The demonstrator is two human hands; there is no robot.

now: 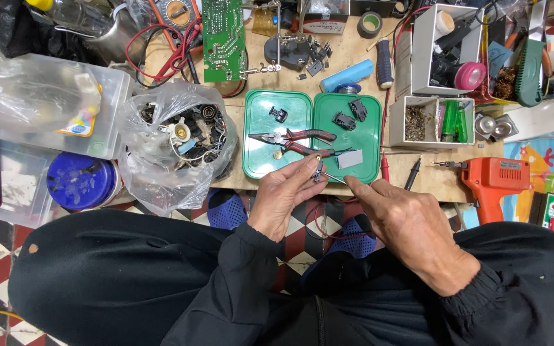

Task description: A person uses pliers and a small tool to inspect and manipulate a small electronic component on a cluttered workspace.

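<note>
My left hand (283,195) pinches a small dark part with metal contacts (317,170) between thumb and fingertips, just in front of the green tray (261,168). My right hand (405,221) holds a thin metal tool (335,179) whose tip touches that part. On the tray lie red-handled pliers (299,142), several small black parts (344,120) and a grey flat piece (350,159).
A clear bag of electrical scrap (177,144) stands left of the tray, next to a blue-lidded tub (79,181). An orange soldering gun (492,179) lies at the right. A green circuit board (223,38), white boxes of parts (431,118) and tangled wires crowd the low wooden table's back.
</note>
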